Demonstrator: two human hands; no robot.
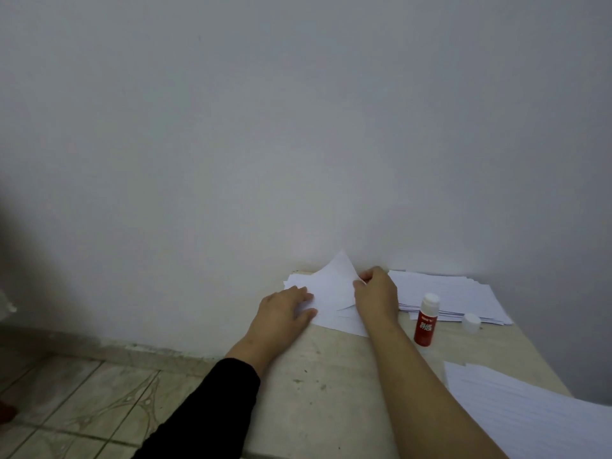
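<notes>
A white sheet of paper (331, 286) lies at the far edge of the table (324, 385), against the wall, with one corner lifted into a point. My left hand (284, 309) rests flat on the sheet's left part, fingers straight. My right hand (377, 293) pinches the raised flap of the sheet at its right side. A red glue stick (425, 321) stands upright and uncapped just right of my right forearm. Its white cap (471, 322) lies a little further right.
A stack of white sheets (450, 296) lies at the table's far right, behind the glue stick. Another pile of paper (530, 415) covers the near right corner. The wall stands directly behind the table. Tiled floor (82, 402) is on the left.
</notes>
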